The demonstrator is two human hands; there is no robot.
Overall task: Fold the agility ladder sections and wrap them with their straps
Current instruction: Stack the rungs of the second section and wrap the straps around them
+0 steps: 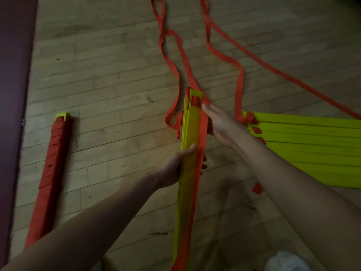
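Head view, left hand point(172, 168) gripping rung stack point(190, 124), right hand point(220, 126) flat against strap point(203, 124).

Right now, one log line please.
left hand: grips stacked yellow plastic rungs | right hand: rests on orange fabric strap | strap-wrapped orange bundle: floor, left

Wood floor point(109, 79) — a wrapped bundle point(51, 173) lies left, spread rungs point(312, 147) right, orange straps point(241, 75) snaking between.

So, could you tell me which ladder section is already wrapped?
The bundle at far left, strap wound along its length; the held stack and the fanned rungs at right aren't.
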